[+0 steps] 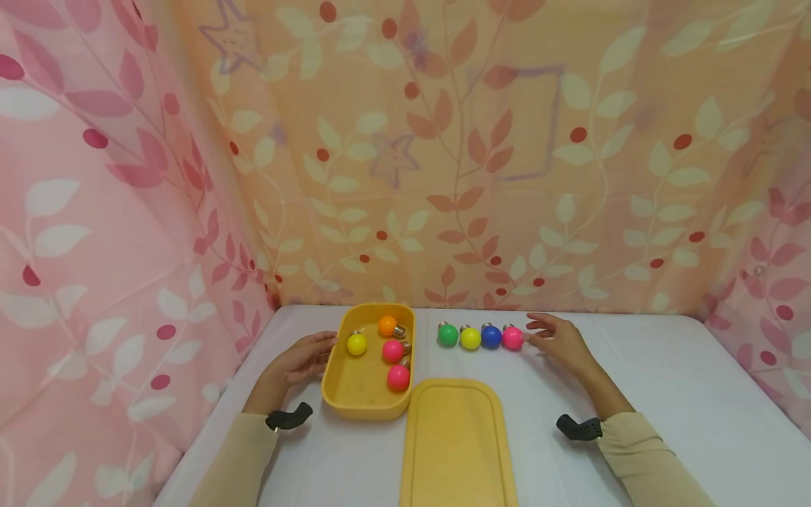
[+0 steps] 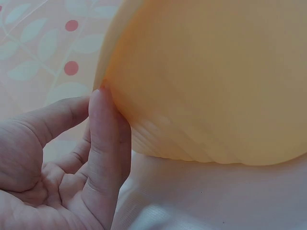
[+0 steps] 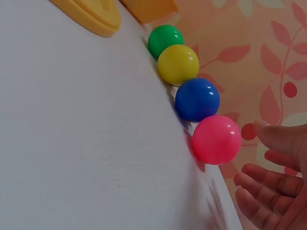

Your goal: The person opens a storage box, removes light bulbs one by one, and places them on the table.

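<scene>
Lying beside right grip (image 1: 562,345): pink bulb (image 1: 512,337) | touching left grip (image 1: 306,358): box (image 1: 364,411)

From the head, the table (image 1: 665,373) is viewed forward and down from some way off, with left hand (image 1: 305,359) and right hand (image 1: 564,345) included. The box (image 1: 355,386) is seen close up from the left wrist, only partly framed. From the right wrist, the bulb row (image 1: 491,337) is faced nearby, tilted. Box and row are each shared with the head view.
</scene>
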Demonstrator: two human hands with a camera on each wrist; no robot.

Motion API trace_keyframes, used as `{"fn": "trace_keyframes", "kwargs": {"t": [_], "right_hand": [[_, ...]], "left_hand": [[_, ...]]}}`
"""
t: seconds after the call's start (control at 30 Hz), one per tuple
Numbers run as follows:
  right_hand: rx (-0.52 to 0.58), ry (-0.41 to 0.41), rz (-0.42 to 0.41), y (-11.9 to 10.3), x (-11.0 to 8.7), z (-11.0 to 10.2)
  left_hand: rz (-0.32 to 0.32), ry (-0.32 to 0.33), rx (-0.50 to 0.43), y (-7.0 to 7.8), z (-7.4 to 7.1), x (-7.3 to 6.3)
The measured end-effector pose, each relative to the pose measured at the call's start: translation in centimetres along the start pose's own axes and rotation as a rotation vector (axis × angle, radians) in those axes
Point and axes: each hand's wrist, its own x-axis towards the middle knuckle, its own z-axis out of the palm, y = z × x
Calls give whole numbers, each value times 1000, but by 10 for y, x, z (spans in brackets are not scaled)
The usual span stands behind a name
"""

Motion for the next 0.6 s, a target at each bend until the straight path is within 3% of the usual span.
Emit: {"fn": "trace_keyframes", "kwargs": {"t": [0.13, 0.37, 0.6], "right_hand": [[-73, 66, -42, -9, -2, -6], [-73, 125, -41, -32, -3, -9], [-35, 92, -82, -58, -6, -7]], "left_hand": [[-1, 18, 2, -3, 0, 0], [6, 36, 29, -4, -1, 2], [9, 49, 35, -4, -1, 4]]}}
